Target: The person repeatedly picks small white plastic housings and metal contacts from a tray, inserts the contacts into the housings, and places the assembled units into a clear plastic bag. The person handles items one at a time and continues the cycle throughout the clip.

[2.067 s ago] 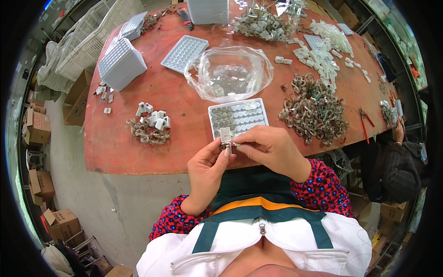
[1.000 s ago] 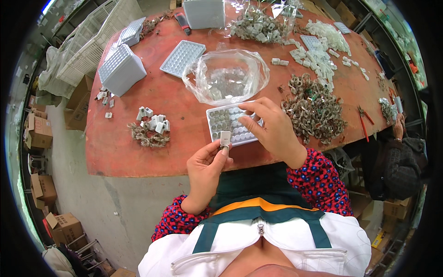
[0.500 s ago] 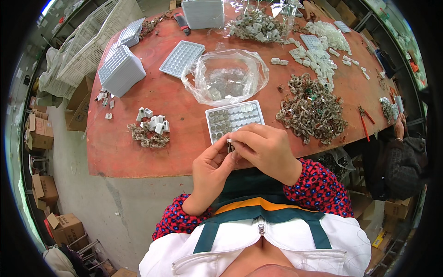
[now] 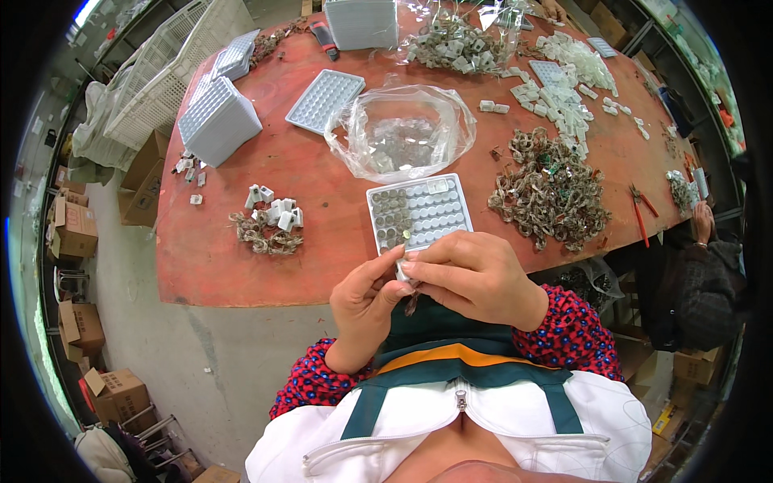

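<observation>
Both hands meet at the near table edge — left hand (image 4: 366,302) and right hand (image 4: 475,278) pinch together a small white part (image 4: 403,272), just below the compartment tray (image 4: 419,213) — on the red table (image 4: 209,258).

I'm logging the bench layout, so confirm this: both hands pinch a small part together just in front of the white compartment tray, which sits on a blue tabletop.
Not quite. The tabletop is red-orange, not blue, as the head view shows. The rest holds: the left hand and right hand pinch a small part together just in front of the white compartment tray.
</observation>
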Tool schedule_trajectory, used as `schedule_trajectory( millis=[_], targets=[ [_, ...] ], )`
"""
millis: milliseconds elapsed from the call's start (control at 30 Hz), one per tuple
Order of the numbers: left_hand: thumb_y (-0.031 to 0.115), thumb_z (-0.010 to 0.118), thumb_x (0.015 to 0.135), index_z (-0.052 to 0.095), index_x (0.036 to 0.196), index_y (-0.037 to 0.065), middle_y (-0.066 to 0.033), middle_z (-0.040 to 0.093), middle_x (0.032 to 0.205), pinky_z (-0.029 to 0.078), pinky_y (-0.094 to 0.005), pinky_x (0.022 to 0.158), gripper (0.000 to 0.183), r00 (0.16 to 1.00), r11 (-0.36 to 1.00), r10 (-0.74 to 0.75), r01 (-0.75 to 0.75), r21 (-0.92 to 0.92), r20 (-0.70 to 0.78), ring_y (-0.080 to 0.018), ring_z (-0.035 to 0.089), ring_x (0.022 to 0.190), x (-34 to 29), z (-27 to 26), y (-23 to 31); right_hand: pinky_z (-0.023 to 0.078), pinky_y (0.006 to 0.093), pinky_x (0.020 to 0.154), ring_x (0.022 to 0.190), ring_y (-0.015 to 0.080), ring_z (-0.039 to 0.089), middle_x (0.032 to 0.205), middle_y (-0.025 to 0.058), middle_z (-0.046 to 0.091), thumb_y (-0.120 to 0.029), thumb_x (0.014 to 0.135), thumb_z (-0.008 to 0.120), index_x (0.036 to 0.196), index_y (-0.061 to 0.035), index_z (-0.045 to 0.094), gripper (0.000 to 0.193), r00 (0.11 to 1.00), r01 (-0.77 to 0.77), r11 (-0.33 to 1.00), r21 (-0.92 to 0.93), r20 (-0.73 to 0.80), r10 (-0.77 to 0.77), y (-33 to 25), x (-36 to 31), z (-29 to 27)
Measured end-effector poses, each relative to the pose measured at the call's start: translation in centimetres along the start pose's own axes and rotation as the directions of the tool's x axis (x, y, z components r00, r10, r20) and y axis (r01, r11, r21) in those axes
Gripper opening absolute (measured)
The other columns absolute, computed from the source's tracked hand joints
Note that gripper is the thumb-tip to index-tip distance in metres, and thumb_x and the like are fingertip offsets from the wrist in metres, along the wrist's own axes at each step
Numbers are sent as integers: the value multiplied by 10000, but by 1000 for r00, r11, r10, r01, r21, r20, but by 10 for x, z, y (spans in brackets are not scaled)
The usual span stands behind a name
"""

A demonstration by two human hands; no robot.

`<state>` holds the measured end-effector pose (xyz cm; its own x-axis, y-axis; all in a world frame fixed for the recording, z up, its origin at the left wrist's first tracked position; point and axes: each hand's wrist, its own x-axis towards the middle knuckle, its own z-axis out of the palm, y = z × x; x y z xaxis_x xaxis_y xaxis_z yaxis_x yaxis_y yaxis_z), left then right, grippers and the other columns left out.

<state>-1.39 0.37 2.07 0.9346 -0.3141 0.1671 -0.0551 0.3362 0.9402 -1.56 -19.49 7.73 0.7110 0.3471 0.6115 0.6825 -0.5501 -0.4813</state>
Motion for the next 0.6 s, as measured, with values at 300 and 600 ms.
schedule_trajectory(
  millis=[300, 600],
  targets=[
    [-3, 682, 961, 613, 1326, -77, -107, 712, 1122, 563, -243, 860, 379, 994, 989, -73, 62, -133, -85, -122, 678, 971, -4, 6, -10, 550, 320, 612, 764, 185, 697, 876, -5, 700, -135, 750, 831, 1016, -123, 762, 276, 993, -66, 992, -109, -104, 55, -9, -8, 14],
    [11, 670, 974, 615, 1333, -63, -123, 702, 1148, 561, -247, 878, 370, 997, 999, -50, 49, -19, -65, -129, 675, 1000, -4, 8, -4, 546, 340, 631, 747, 225, 673, 859, 35, 693, -135, 802, 811, 1012, -125, 782, 212, 983, -180, 957, 229, 78, 167, 11, 0, -3]
  ],
)
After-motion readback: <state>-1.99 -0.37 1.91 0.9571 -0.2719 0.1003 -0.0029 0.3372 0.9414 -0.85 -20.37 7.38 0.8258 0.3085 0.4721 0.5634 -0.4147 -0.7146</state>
